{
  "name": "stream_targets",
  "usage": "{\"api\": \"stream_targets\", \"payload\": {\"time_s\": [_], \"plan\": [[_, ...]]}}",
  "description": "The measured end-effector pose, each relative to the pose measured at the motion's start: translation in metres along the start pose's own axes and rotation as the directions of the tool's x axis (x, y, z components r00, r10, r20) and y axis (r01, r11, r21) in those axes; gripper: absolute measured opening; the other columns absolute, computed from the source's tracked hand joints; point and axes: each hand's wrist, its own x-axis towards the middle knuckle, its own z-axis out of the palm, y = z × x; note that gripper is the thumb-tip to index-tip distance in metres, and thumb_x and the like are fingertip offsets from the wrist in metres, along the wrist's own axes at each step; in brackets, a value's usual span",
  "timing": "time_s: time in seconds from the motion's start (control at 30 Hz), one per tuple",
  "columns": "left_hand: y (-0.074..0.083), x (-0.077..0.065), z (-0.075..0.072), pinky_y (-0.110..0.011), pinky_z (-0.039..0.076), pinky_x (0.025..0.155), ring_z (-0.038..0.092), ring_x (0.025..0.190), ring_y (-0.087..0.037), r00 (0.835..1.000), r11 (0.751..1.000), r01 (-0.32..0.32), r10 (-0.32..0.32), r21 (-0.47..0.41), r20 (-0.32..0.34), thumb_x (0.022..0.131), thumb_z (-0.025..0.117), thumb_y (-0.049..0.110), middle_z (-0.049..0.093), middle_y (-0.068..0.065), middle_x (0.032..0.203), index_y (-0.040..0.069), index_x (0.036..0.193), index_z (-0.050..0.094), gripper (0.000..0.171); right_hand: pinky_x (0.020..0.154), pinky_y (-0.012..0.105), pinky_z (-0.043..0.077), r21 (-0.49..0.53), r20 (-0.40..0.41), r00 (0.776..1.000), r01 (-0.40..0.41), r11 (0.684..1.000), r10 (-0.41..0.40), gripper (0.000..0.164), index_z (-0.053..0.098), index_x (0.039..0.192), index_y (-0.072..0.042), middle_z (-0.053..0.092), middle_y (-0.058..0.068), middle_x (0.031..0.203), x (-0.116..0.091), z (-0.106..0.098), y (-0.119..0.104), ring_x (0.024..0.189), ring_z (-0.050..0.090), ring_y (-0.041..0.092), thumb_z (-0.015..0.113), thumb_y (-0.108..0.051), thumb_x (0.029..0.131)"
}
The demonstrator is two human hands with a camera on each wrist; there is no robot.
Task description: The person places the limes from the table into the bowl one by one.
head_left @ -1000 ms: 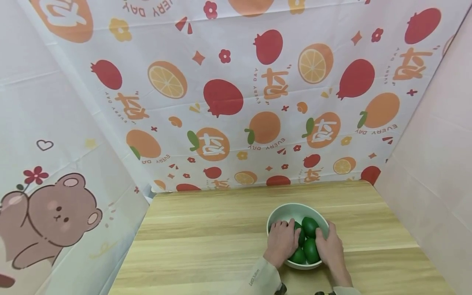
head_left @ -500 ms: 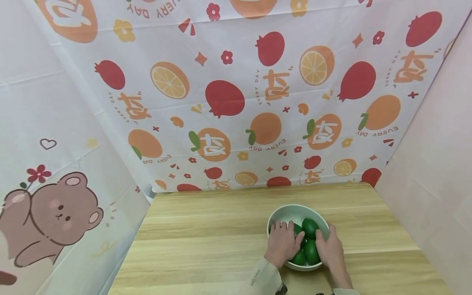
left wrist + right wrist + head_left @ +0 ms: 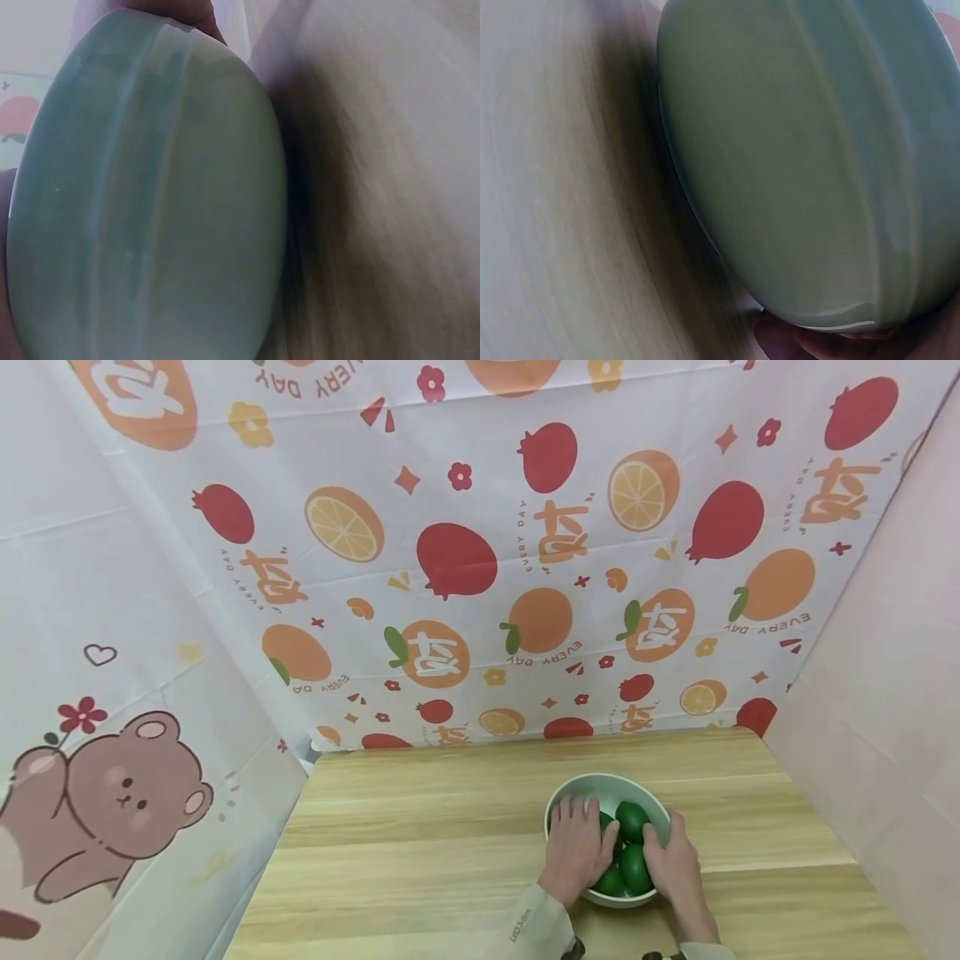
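A pale green bowl [image 3: 611,902] sits on the wooden table, with several smooth dark green oval fruits [image 3: 634,868], like avocados, inside. My left hand [image 3: 576,852] lies over the bowl's left side, fingers stretched across its inside and thumb touching one fruit. Its palm covers part of the rim and some of the fruit. At the opposite side, my right hand [image 3: 672,864] grips the bowl, thumb over the rim and the rest outside. Both wrist views show mostly the bowl's outer wall; fingers [image 3: 810,341] of the right hand press under it.
The wooden table [image 3: 405,843] extends left of the bowl. A fruit-printed curtain [image 3: 480,552] hangs behind its back edge. White sheets flank both sides, the left one printed with a bear [image 3: 127,793].
My left hand's fingers, bent over the fruit before, have straightened and reach farther toward the bowl's far side. My right hand keeps hold of the bowl, which stays in place.
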Motion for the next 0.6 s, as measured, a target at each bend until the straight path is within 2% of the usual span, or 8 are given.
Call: {"api": "stream_targets", "payload": {"time_s": [0.13, 0.27, 0.47, 0.53, 0.6], "plan": [[0.000, -0.002, -0.003, -0.042, 0.046, 0.109, 0.055, 0.126, -0.024, 0.995, 0.999, -0.033, 0.030, -0.031, -0.099, 0.107, 0.038, 0.047, 0.065, -0.004, 0.129, 0.015, 0.133, 0.056, 0.045, 0.114, 0.068, 0.035, -0.004, 0.003, 1.000, -0.001, 1.000, 0.001, 0.066, 0.018, 0.158, -0.003, 0.035, 0.034, 0.156, 0.000, -0.002, 0.001, 0.140, 0.039, 0.055, 0.034, -0.042, 0.108], [-0.001, -0.003, -0.005, -0.042, 0.047, 0.106, 0.057, 0.123, -0.024, 0.980, 0.992, -0.073, 0.052, -0.104, -0.191, 0.107, 0.040, 0.042, 0.067, -0.003, 0.125, 0.016, 0.127, 0.060, 0.038, 0.115, 0.067, 0.033, -0.017, 0.001, 1.000, 0.002, 1.000, -0.002, 0.067, 0.017, 0.158, -0.002, 0.034, 0.034, 0.156, -0.001, -0.004, 0.001, 0.142, 0.037, 0.055, 0.035, -0.041, 0.107], [-0.009, -0.006, -0.005, -0.041, 0.048, 0.103, 0.060, 0.115, -0.023, 0.933, 0.951, -0.168, 0.067, -0.261, -0.354, 0.101, 0.056, 0.029, 0.070, -0.003, 0.115, 0.012, 0.120, 0.065, 0.027, 0.116, 0.069, 0.029, -0.056, -0.007, 1.000, 0.023, 0.998, -0.023, 0.069, 0.015, 0.159, 0.000, 0.028, 0.035, 0.156, 0.002, -0.008, 0.001, 0.144, 0.031, 0.055, 0.035, -0.041, 0.107], [-0.014, -0.007, -0.007, -0.040, 0.048, 0.102, 0.060, 0.114, -0.023, 0.925, 0.937, -0.186, 0.065, -0.296, -0.375, 0.099, 0.058, 0.026, 0.070, -0.004, 0.114, 0.010, 0.119, 0.065, 0.026, 0.117, 0.069, 0.028, -0.058, 0.002, 1.000, 0.029, 0.998, -0.029, 0.070, 0.015, 0.159, 0.001, 0.026, 0.035, 0.157, 0.002, -0.009, 0.002, 0.145, 0.029, 0.054, 0.035, -0.042, 0.108], [-0.020, -0.009, -0.010, -0.041, 0.048, 0.102, 0.059, 0.114, -0.024, 0.924, 0.923, -0.194, 0.059, -0.332, -0.377, 0.099, 0.058, 0.024, 0.069, -0.005, 0.116, 0.008, 0.121, 0.065, 0.028, 0.118, 0.069, 0.027, -0.073, 0.006, 0.999, 0.040, 0.997, -0.039, 0.070, 0.015, 0.159, 0.002, 0.025, 0.036, 0.158, 0.003, -0.011, 0.002, 0.145, 0.028, 0.055, 0.034, -0.042, 0.108]]}}
